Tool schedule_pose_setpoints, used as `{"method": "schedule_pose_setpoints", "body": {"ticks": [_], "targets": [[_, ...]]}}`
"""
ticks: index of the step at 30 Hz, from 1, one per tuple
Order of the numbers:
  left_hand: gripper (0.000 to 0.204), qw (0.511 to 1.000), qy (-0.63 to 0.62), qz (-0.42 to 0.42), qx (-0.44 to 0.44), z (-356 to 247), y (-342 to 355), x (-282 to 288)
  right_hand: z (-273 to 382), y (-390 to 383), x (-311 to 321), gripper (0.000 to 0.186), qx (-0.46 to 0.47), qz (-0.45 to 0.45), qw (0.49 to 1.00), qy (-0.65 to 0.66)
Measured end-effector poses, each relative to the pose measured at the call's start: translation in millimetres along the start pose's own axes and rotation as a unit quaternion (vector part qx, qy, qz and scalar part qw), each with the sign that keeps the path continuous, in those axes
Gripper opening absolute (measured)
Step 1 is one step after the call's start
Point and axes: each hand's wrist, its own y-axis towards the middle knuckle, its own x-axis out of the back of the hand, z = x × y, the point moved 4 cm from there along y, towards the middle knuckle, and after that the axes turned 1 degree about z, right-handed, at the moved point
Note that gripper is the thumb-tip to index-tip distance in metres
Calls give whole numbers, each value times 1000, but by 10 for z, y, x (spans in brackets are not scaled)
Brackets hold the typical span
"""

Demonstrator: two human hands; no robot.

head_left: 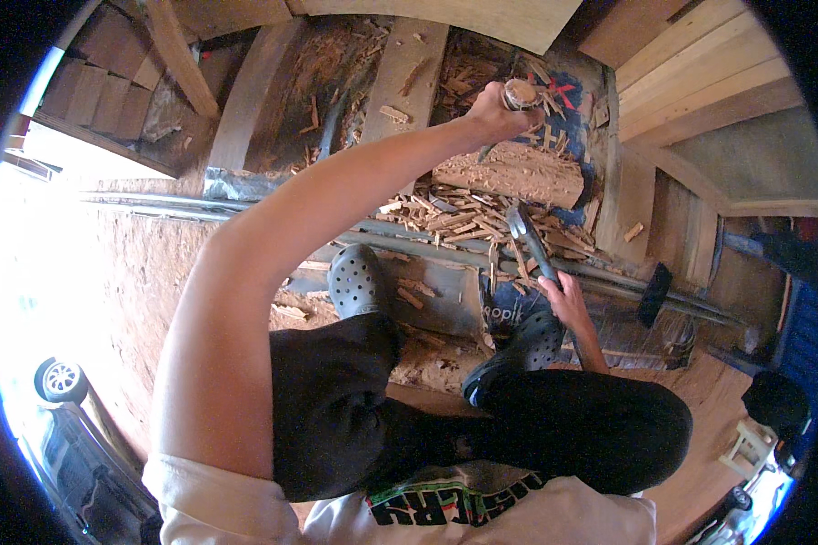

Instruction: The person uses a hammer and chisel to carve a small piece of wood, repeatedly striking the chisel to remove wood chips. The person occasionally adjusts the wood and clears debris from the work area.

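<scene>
My left hand (502,116) is closed around a chisel (520,94), whose round wooden butt points up toward me. A bit of its dark blade shows below the hand, by the rough, carved wooden block (527,174). The cutting edge is hidden. Nearer my body, my right hand (568,304) grips a hammer (538,247) by its dark handle. The metal hammer head is raised over a heap of wood chips (463,216), apart from the chisel. The block lies on its side, its upper face scored with cuts.
Long metal pipes (391,238) run across below the chips. My feet in grey clogs (358,280) are close to the work. Boards (409,82) and stacked planks (700,82) stand around the far side. A small stool (748,450) is at right; a car (77,454) is at lower left.
</scene>
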Motion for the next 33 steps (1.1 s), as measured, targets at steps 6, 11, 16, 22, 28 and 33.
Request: {"method": "schedule_pose_setpoints", "body": {"ticks": [6, 11, 16, 22, 28, 33], "targets": [[31, 988, -52, -108, 93, 171, -8, 84, 25, 17, -65, 38, 38, 3, 994, -104], [31, 989, -41, -135, 38, 404, 89, 63, -97, 2, -154, 34, 46, -18, 996, -76], [29, 985, -129, -112, 27, 384, 61, 26, -133, 36, -152, 32, 59, -58, 992, -94], [27, 995, -47, -88, 13, 20, -168, 20, -207, 77, -200, 51, -17, -3, 995, -102], [35, 997, 0, -67, 35, 113, -100, -4, -67, 26, -166, 45, -10, -27, 995, -96], [27, 997, 17, -62, -41, 110, -90, -34, 43, 13, -133, 40, 2, -23, 996, -87]]}}
